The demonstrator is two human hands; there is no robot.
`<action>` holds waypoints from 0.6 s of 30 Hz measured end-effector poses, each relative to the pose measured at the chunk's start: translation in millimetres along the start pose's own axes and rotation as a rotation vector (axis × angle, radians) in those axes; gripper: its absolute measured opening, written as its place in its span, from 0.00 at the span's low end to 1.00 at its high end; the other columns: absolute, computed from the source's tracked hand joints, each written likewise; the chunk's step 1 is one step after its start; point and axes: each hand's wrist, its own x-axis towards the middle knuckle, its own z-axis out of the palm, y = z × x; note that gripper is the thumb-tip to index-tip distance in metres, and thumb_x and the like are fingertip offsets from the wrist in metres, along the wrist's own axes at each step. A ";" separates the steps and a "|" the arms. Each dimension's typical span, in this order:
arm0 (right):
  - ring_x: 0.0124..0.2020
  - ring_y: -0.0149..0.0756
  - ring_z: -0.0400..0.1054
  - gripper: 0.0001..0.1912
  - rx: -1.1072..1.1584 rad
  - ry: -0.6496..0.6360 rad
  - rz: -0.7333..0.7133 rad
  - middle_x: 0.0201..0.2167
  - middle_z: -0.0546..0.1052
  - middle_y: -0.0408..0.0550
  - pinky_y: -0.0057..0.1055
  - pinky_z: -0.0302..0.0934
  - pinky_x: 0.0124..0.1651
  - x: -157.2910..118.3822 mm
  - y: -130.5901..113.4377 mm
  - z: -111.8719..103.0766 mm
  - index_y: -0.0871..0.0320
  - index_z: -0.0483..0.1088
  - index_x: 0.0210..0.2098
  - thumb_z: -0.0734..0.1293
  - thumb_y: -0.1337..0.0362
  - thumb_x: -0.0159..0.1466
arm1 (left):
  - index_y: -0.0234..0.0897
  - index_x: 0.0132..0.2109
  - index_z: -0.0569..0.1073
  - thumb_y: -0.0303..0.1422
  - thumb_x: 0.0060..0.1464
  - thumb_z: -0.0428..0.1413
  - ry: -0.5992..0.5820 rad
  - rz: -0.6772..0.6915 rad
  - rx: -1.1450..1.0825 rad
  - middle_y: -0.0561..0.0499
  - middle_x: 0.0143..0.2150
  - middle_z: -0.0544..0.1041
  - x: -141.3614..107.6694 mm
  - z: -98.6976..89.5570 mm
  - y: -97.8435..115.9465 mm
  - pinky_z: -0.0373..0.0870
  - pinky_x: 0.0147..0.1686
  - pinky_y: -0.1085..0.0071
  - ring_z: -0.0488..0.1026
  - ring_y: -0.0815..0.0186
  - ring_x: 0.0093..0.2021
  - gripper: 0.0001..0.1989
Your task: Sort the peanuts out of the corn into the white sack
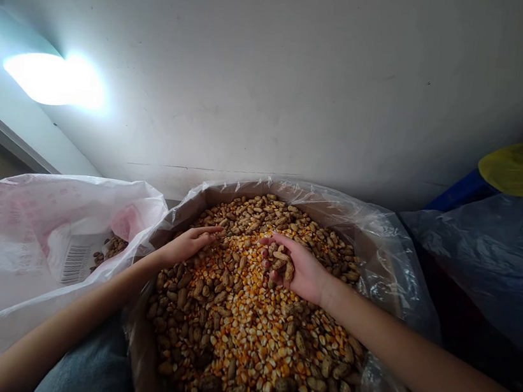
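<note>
Golden corn kernels (235,321) and unshelled peanuts (315,376) lie mixed in a heap, filling a brown cardboard box (143,360) that sits just past a blue denim knee (89,366) at the lower left of the frame. The corn gathers mostly down the middle, with the peanuts thicker around the edges. Both forearms reach in from the bottom corners over the box's near side. The right hand (297,271) is cupped palm up above the heap, its fingers (282,242) loosely curled around a few peanuts, with more peanuts lying in the palm. The left hand (187,245) sits at the far left of the heap, its fingers (206,234) stretched out and nearly together, their tips touching the mix, with nothing visibly gripped. A clear plastic liner (379,256) lines the box and folds over its rim. Against the box's left side, a white woven sack (9,246) with pink printing and a barcode label (76,263) gapes open around more peanuts (110,248). To the right lies a blue-grey plastic sheet (488,264), with a yellow cloth (515,170) beyond it at the upper right. A white wall (279,63) rises behind everything, and a bright lamp (52,78) glares at the upper left.
</note>
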 end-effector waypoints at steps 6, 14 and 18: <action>0.21 0.26 0.64 0.10 -0.025 0.015 -0.015 0.23 0.67 0.43 0.21 0.59 0.17 1.4 0.9 -0.9 0.57 0.67 0.32 0.61 0.58 0.54 | 0.42 0.51 0.60 0.35 0.49 0.43 -0.118 -0.233 -0.740 0.54 0.24 0.61 0.5 -2.7 3.8 0.44 0.09 0.85 0.56 0.78 0.17 0.21; 0.22 0.27 0.64 0.11 -0.017 0.013 0.000 0.24 0.67 0.44 0.21 0.58 0.18 1.1 0.4 -0.4 0.58 0.68 0.32 0.61 0.59 0.53 | 0.38 0.44 0.65 0.33 0.49 0.41 -0.241 -0.286 -1.201 0.50 0.31 0.62 -1.6 -11.3 9.5 0.38 0.09 0.87 0.49 0.81 0.16 0.16; 0.22 0.27 0.64 0.10 -0.016 0.013 0.002 0.24 0.67 0.43 0.22 0.58 0.18 0.2 0.2 0.6 0.58 0.68 0.32 0.61 0.59 0.53 | 0.36 0.41 0.67 0.34 0.50 0.41 -0.207 -0.272 -1.277 0.49 0.32 0.63 -3.3 -11.1 10.3 0.39 0.07 0.88 0.49 0.82 0.16 0.14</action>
